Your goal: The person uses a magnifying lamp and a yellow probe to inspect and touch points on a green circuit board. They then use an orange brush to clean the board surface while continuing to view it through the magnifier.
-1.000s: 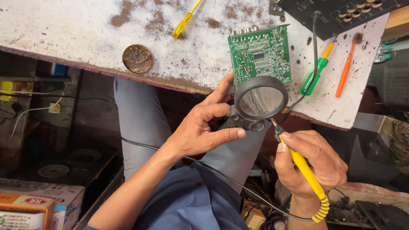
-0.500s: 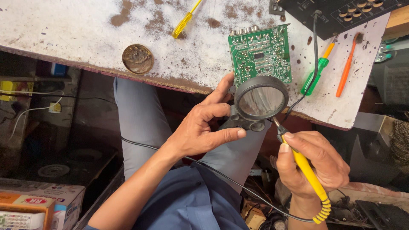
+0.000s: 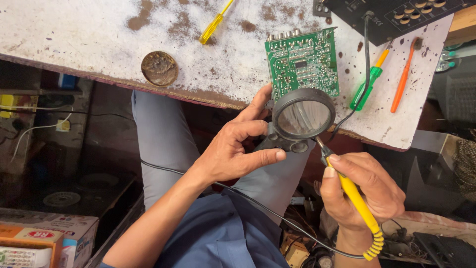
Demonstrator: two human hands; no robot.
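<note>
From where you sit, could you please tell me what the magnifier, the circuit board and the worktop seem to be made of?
Magnifier: clear lens, probably glass, in a matt black frame that looks like plastic; the left hand holds it.
Circuit board: glossy green laminate, likely fibreglass, with small soldered parts.
Worktop: worn white-coated board with brown patches, possibly painted wood; hard to tell.

One view only, from the person's head, looking steeply down and a little forward. It sits close over the lap, so both hands fill the lower middle. The near edge of the counter (image 3: pixel 99 30) runs across the top of the frame; the floor and clutter beneath show at left and right.
</note>
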